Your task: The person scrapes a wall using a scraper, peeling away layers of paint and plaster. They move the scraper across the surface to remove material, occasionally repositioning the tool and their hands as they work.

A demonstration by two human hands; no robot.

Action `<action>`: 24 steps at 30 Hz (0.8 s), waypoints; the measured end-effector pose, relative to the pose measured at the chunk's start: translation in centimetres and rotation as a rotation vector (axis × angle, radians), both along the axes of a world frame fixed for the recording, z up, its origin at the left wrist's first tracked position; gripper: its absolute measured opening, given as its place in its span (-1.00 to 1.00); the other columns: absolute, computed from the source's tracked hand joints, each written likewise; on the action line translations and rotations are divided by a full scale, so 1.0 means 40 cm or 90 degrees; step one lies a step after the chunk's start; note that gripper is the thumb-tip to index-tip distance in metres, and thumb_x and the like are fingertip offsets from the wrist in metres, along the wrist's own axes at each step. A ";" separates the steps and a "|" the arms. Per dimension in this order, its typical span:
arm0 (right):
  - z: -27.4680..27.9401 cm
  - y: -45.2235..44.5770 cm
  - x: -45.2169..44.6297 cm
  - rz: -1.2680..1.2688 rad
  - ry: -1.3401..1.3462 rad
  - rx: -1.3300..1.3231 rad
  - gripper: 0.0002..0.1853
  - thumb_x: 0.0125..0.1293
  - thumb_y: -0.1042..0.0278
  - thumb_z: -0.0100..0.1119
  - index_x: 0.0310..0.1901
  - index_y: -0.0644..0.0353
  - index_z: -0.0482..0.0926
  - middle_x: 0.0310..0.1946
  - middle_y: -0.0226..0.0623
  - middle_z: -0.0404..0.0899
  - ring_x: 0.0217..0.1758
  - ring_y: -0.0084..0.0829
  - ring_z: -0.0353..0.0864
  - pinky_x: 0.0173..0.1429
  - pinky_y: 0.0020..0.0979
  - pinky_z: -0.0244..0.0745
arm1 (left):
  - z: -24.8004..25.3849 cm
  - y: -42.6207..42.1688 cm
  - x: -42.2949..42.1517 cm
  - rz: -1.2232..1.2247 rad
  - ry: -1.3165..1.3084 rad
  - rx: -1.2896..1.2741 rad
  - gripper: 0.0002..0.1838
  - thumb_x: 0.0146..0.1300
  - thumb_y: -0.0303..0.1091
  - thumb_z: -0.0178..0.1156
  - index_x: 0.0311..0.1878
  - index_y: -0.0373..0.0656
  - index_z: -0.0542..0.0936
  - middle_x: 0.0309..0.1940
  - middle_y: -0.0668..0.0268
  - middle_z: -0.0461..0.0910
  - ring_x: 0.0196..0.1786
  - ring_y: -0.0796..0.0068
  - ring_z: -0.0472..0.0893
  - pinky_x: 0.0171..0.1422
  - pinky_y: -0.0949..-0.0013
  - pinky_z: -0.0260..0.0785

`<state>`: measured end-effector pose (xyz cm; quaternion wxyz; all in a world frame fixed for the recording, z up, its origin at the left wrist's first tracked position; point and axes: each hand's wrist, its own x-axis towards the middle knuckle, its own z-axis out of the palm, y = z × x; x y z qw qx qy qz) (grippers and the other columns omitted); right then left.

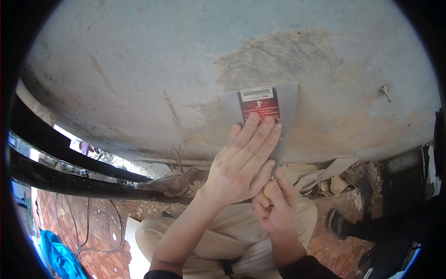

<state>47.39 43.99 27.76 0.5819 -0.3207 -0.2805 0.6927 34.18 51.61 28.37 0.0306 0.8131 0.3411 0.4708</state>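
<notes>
A wide metal scraper blade [289, 104] with a red and black label [260, 106] lies against the blue-grey wall [162, 51]. My left hand [244, 160] presses flat on the blade and label, its fingers stretched out and pointing up the wall. Below and to the right, my right hand [277, 200] is closed around the scraper's yellowish handle [268, 190], which shows only in part. Just above the blade's edge is a rough patch [278, 60] of bare, scratched surface.
Torn scraps and debris [338, 183] lie at the wall's foot. Dark bars [83, 179] cross the left side. A cable [88, 223] and blue cloth [62, 258] are on the reddish floor. Another person's shoe [335, 224] is at the right. A screw [384, 92] sticks out of the wall.
</notes>
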 end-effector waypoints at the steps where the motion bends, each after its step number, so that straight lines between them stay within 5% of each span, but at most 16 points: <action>1: 0.001 -0.005 0.000 0.028 -0.004 0.012 -0.52 0.53 0.31 -0.07 0.40 0.25 0.21 -0.48 -0.49 0.29 -0.61 -0.72 0.16 -0.64 -0.68 0.04 | 0.002 -0.003 -0.001 0.018 -0.002 0.019 -0.42 0.17 -0.40 0.19 0.30 -0.33 0.46 0.36 0.00 0.38 0.47 -0.07 0.25 0.52 -0.01 0.02; 4: -0.049 0.014 -0.014 -0.055 -0.166 0.075 -0.53 0.51 0.29 -0.03 0.37 0.28 0.27 -0.51 -0.43 0.35 -0.68 -0.70 0.16 -0.64 -0.64 0.07 | -0.013 0.001 -0.002 0.049 0.013 0.051 -0.42 0.16 -0.36 0.23 0.28 -0.30 0.48 0.34 0.05 0.41 0.45 0.05 0.31 0.49 0.02 0.09; 6: -0.064 0.024 0.015 -0.071 -0.186 0.107 -0.53 0.49 0.38 -0.02 0.37 0.32 0.28 -0.49 -0.40 0.39 -0.66 -0.70 0.20 -0.61 -0.62 0.09 | -0.026 0.008 -0.009 0.029 0.034 0.028 -0.41 0.19 -0.38 0.19 0.31 -0.37 0.43 0.37 -0.09 0.33 0.48 -0.16 0.22 0.54 -0.04 -0.03; 11: -0.042 0.027 0.108 -0.069 -0.240 0.215 -0.53 0.42 0.49 0.04 0.33 0.42 0.33 -0.43 -0.24 0.52 -0.67 -0.68 0.24 -0.58 -0.61 0.11 | -0.011 0.000 0.003 -0.003 0.011 -0.020 -0.35 0.16 -0.36 0.27 0.33 -0.37 0.41 0.39 -0.10 0.30 0.48 -0.16 0.22 0.51 -0.06 0.05; 14: -0.020 0.038 0.097 -0.076 -0.167 0.095 -0.56 0.43 0.49 0.05 0.30 0.42 0.37 -0.45 -0.27 0.51 -0.66 -0.67 0.25 -0.58 -0.61 0.14 | -0.001 -0.005 -0.004 -0.036 0.005 -0.034 -0.34 0.19 -0.33 0.25 0.35 -0.38 0.38 0.39 -0.12 0.29 0.48 -0.17 0.22 0.51 -0.10 0.04; 17: -0.009 0.000 -0.066 -0.192 -0.265 0.163 -0.58 0.44 0.47 0.07 0.28 0.43 0.40 -0.48 -0.30 0.49 -0.66 -0.68 0.26 -0.60 -0.60 0.13 | 0.020 -0.006 -0.036 0.035 -0.014 0.023 -0.39 0.28 -0.27 0.15 0.34 -0.40 0.37 0.40 -0.14 0.27 0.49 -0.20 0.17 0.51 -0.12 0.03; 24: -0.017 0.019 0.094 -0.157 -0.249 0.132 -0.62 0.44 0.45 0.10 0.22 0.44 0.46 -0.55 -0.37 0.47 -0.67 -0.70 0.24 -0.62 -0.61 0.09 | 0.032 -0.010 -0.017 -0.070 0.002 -0.091 -0.36 0.26 -0.28 0.22 0.36 -0.39 0.36 0.43 -0.09 0.24 0.51 -0.07 0.17 0.51 -0.04 0.07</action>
